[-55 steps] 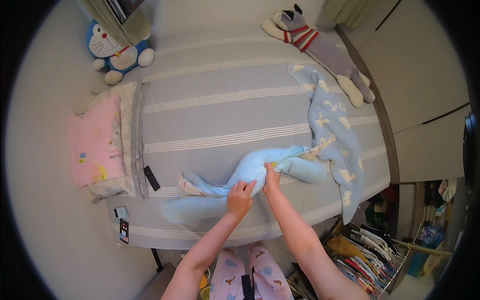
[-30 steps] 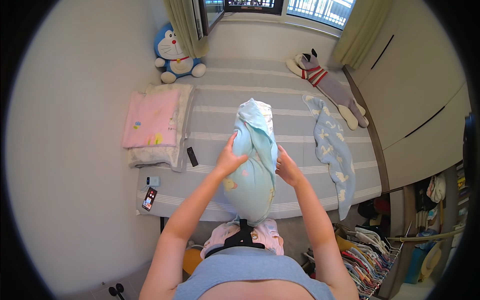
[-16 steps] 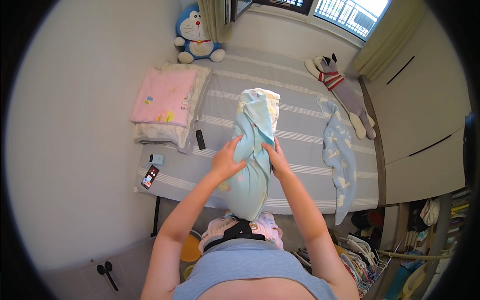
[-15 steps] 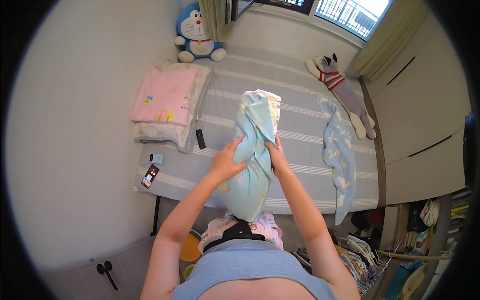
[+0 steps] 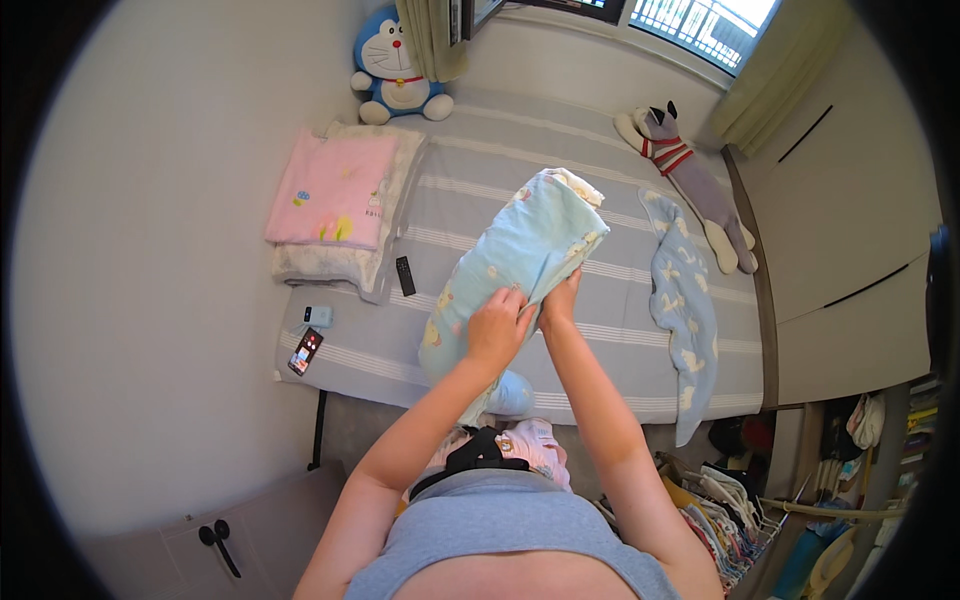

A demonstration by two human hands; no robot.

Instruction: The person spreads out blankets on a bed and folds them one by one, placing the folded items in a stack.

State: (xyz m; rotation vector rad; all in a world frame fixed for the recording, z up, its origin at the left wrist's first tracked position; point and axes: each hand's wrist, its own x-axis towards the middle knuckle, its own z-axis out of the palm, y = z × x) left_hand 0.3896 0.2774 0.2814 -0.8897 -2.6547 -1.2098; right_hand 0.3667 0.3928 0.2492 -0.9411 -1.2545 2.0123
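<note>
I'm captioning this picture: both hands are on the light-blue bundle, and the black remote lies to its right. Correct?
Wrong side: the head view shows the black remote lying to the left of the light-blue bundle.

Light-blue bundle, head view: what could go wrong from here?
1. A rounded blue section sits low by the pink trousers, away from both hands; it might drag or pull the light-blue bundle loose.
2. The left hand and right hand are close together near one long edge, so the opposite side could sag.
3. A cream layer shows at the far end; it may slide out.
</note>
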